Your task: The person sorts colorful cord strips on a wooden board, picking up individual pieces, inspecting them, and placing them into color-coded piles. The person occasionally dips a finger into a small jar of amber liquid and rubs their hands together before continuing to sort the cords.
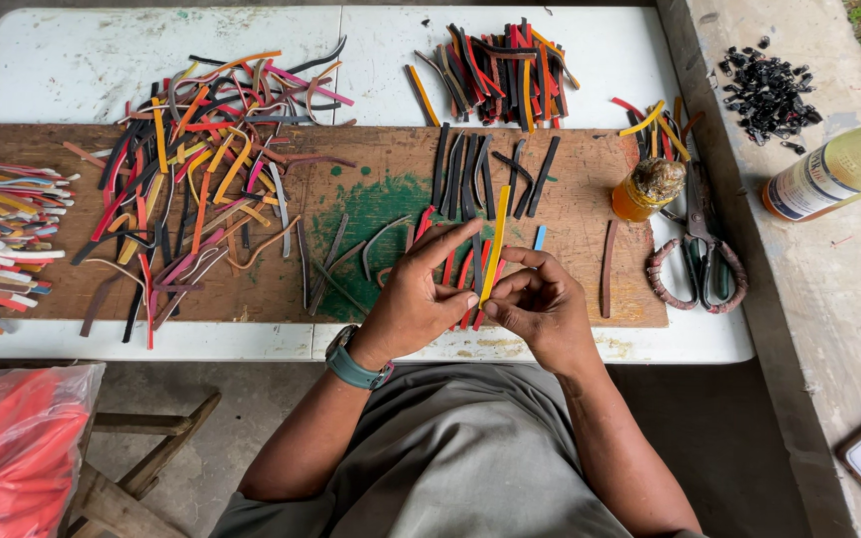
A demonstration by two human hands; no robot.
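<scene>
Yellow strip (pixel 495 244), narrow and flat, stands nearly upright over the front edge of the wooden board (pixel 371 289), pinched at its lower end between my two hands. My left hand (pixel 416 299) is closed on it with thumb and fingers, index finger stretched along it; my right hand (pixel 542 304) is clamped on the same lower end from the other side. Red and blue strips (pixel 460 274) lie flat just beneath. I judge the hold thin: only the tip is gripped, so a twist could flick the strip down among those loose pieces or off the white table (pixel 82 65) onto my lap. An open glue jar (pixel 647 187) and scissors (pixel 700 249) sit near my right wrist; a wide sweep could tip the jar over the row of black strips (pixel 490 174).
</scene>
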